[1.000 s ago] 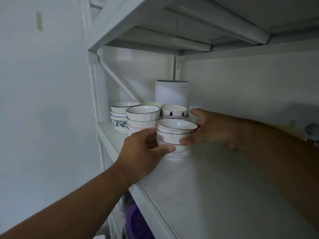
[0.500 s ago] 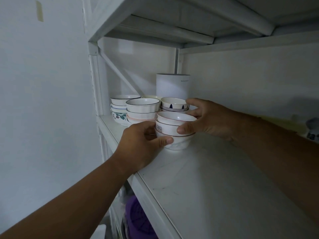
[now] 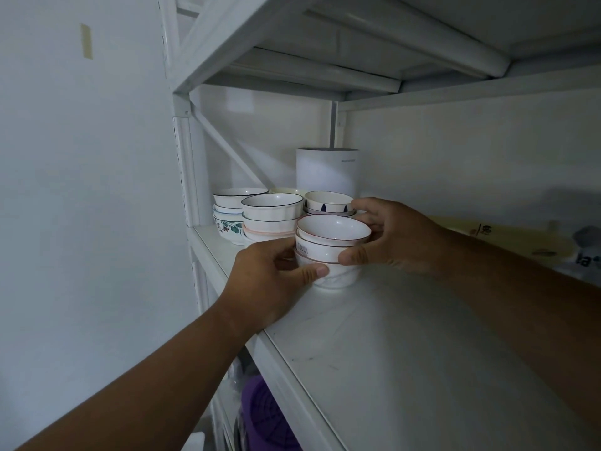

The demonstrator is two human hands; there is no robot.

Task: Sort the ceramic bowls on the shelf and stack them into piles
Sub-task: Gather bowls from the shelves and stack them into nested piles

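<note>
A pile of three white bowls with brown rims [image 3: 331,237] stands on the white shelf [image 3: 406,346]. My left hand [image 3: 270,281] grips the lowest bowl from the left, thumb across its front. My right hand [image 3: 396,236] holds the upper bowls from the right, thumb on the front. Behind stand three more piles: black-rimmed bowls over pink-rimmed ones [image 3: 271,211], a pile with a floral bowl at the bottom [image 3: 227,219], and a bowl with dark blue marks [image 3: 328,203] on top of another.
A tall white cylinder [image 3: 327,170] stands at the back behind the piles. A cream object [image 3: 507,236] and dark items lie far right on the shelf. Another shelf board hangs close above. A purple container [image 3: 263,418] sits on the level below.
The pile between my hands has slid a little back and left, closer to the other piles. Both hands keep the same hold.
</note>
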